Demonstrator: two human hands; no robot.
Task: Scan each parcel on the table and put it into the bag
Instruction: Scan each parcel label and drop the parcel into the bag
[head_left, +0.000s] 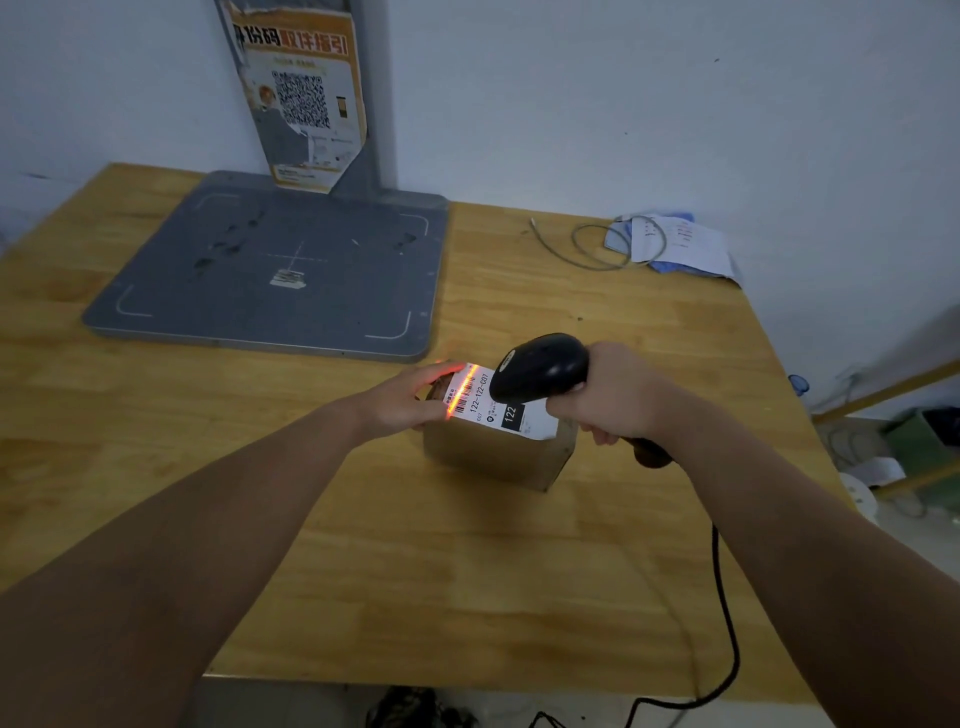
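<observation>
Head view, nearest first: bare wooden table (415, 571), front edge just under both forearms, black cord (727, 623) dropping off that edge at right. Further in, about midway across, one cardboard parcel (488, 460) standing on the table, white label (506, 408) facing up.

Left hand (400, 402) against the parcel's left top corner, fingers fairly straight and spread, steadying rather than clasping. Right hand (618, 400) wrapped tight round the handle of a black scanner (545, 369), nose aimed down at the label, red scan line (464, 389) lying across the barcode.

Judged mid-scan on this parcel; bagging not yet done. No other parcel visible on the table and no bag anywhere in view, so impossible to tell how many already packed, or where to carry this one.

Room to move: open wood left of and in front of the parcel. Table's right edge close by the right forearm, clutter on the floor past it.

Beyond, grey platform (270, 265) with upright post and poster (301, 93) filling the far left. Far right corner taken by a grey wire loop (597, 244) and papers (685, 244).
</observation>
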